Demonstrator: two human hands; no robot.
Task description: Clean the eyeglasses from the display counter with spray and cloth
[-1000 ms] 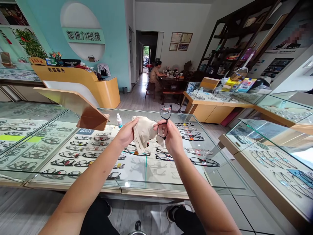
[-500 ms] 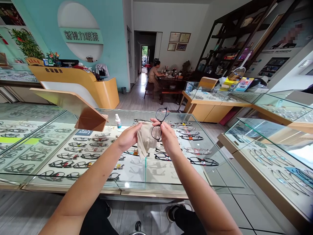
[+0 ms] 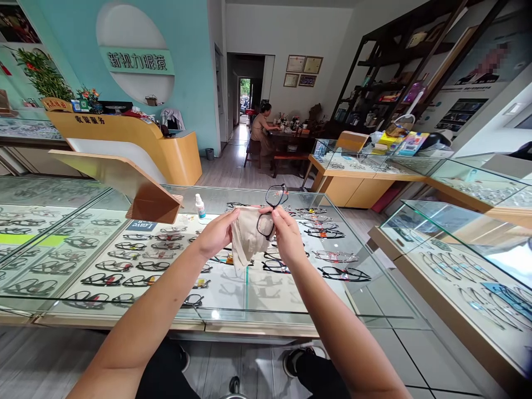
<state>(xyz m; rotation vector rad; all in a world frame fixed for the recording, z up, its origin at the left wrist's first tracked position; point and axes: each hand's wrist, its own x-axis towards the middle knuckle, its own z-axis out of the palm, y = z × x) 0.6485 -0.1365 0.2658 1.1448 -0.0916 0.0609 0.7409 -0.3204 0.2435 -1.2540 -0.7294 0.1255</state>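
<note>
Above the glass display case [image 3: 224,321], my left hand [image 3: 218,231] grips a beige lens cloth [image 3: 245,235] by its upper edge. My right hand [image 3: 287,235] pinches a pair of dark-framed eyeglasses [image 3: 276,195] near the bridge. The glasses are tilted upright, one lens above the fingers and the other below. The cloth hangs behind and against the lower lens. Some of my left fingers are hidden behind the cloth. A small white spray bottle [image 3: 200,206] stands on the glass beyond my left hand.
Rows of eyeglasses [image 3: 153,266] lie inside the case. A wooden-framed mirror or board [image 3: 153,199] leans on the glass at left. Another display case [image 3: 457,293] stands at right. Farther back, a person [image 3: 261,130] sits at a dark table, left of more cases.
The cloth has shifted slightly and now spreads farther behind the lower lens. A finger that showed above the cloth beside the glasses is now lower. Both hands keep their holds.
</note>
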